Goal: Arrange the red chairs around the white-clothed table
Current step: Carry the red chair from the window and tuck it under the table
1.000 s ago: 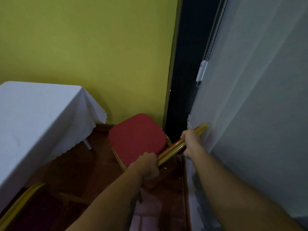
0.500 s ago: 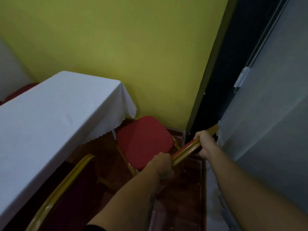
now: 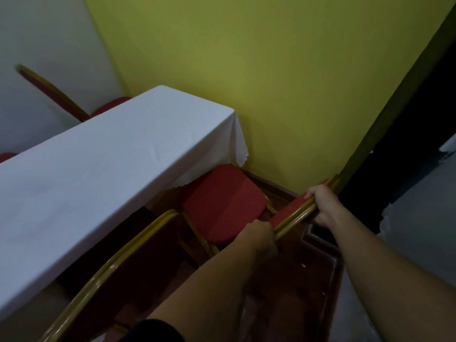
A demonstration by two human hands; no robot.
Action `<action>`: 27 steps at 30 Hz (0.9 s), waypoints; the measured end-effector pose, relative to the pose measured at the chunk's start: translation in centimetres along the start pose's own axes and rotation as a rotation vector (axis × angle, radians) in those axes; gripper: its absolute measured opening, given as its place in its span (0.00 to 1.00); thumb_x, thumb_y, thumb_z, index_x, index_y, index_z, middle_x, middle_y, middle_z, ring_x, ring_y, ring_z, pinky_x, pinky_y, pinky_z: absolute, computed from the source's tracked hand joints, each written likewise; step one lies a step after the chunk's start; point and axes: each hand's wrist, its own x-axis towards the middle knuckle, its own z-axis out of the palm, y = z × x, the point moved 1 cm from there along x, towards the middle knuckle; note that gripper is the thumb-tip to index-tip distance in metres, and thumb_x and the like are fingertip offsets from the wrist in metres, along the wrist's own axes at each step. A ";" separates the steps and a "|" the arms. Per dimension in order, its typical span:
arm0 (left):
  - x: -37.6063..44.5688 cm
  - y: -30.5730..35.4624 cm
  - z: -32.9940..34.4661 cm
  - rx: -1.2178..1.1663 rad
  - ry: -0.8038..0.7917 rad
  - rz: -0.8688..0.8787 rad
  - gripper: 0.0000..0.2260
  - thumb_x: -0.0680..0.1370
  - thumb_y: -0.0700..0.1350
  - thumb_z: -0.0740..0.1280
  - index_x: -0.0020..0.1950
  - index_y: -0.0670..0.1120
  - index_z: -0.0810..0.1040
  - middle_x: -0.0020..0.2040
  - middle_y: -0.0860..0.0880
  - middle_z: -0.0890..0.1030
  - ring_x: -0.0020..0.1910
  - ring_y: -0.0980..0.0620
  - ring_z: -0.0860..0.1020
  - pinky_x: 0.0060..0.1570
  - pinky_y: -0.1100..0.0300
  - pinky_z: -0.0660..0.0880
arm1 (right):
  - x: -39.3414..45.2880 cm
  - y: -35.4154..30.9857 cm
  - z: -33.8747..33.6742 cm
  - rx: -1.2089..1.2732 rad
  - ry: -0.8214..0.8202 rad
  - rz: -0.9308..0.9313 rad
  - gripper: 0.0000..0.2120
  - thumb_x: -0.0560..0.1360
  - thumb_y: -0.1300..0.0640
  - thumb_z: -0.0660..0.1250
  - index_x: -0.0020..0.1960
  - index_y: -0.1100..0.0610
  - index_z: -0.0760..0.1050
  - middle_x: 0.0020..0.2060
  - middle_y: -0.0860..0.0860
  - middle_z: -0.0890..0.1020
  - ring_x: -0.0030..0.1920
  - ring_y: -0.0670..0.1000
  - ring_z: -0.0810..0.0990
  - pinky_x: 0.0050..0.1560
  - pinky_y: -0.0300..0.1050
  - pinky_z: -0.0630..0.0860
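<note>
A red chair (image 3: 223,203) with a gold frame stands by the far end of the white-clothed table (image 3: 98,169), its seat partly under the hanging cloth. My left hand (image 3: 259,234) grips the near end of its gold top rail. My right hand (image 3: 322,203) grips the far end of the same rail, close to the yellow wall. A second red chair (image 3: 118,265) stands to the left of it along the table's near side, only its gold-edged back showing. Beyond the table another red chair (image 3: 53,92) leans by the white wall.
The yellow wall (image 3: 271,82) lies straight ahead, with a dark gap (image 3: 399,169) to its right. A pale curtain (image 3: 424,230) hangs on the right. The floor (image 3: 296,287) is dark reddish wood. A further red seat (image 3: 6,156) peeks out at the left edge.
The view has swung left, so more of the table and the chairs behind it show. The held chair has moved closer to the table, its seat now partly under the cloth.
</note>
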 end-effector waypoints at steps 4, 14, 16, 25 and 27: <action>1.5 0.5 -0.8 -0.071 -0.021 -0.059 0.18 0.75 0.44 0.71 0.64 0.43 0.75 0.59 0.43 0.78 0.48 0.47 0.77 0.46 0.54 0.76 | 1.9 -1.7 0.6 -0.066 -0.052 -0.011 0.18 0.59 0.63 0.63 0.49 0.60 0.69 0.50 0.60 0.74 0.50 0.61 0.78 0.61 0.62 0.77; 3.9 0.1 -2.2 -0.159 0.014 -0.183 0.20 0.75 0.45 0.71 0.65 0.44 0.74 0.54 0.44 0.77 0.48 0.46 0.78 0.45 0.54 0.77 | 4.6 -4.6 4.1 -0.161 -0.171 -0.026 0.07 0.67 0.64 0.61 0.45 0.60 0.69 0.39 0.57 0.73 0.40 0.58 0.76 0.38 0.52 0.76; 4.3 -0.3 -2.7 -0.163 0.044 -0.191 0.19 0.75 0.46 0.71 0.65 0.44 0.74 0.53 0.45 0.76 0.45 0.48 0.75 0.44 0.54 0.75 | 5.3 -5.2 4.9 -0.163 -0.179 -0.024 0.07 0.67 0.64 0.61 0.45 0.60 0.69 0.38 0.57 0.73 0.40 0.58 0.76 0.40 0.53 0.77; 6.0 -2.8 -5.2 -0.241 0.109 -0.277 0.18 0.76 0.44 0.69 0.65 0.47 0.73 0.48 0.49 0.72 0.41 0.51 0.72 0.44 0.54 0.71 | 7.7 -7.1 9.3 -0.180 -0.204 -0.032 0.07 0.66 0.63 0.62 0.44 0.59 0.69 0.40 0.57 0.73 0.42 0.59 0.76 0.43 0.55 0.79; 6.3 -3.5 -5.5 -0.255 0.133 -0.297 0.18 0.75 0.44 0.69 0.64 0.48 0.74 0.49 0.48 0.73 0.46 0.49 0.74 0.46 0.53 0.74 | 8.2 -7.3 10.1 -0.181 -0.216 -0.024 0.08 0.66 0.62 0.62 0.46 0.59 0.70 0.43 0.57 0.74 0.44 0.59 0.77 0.46 0.57 0.80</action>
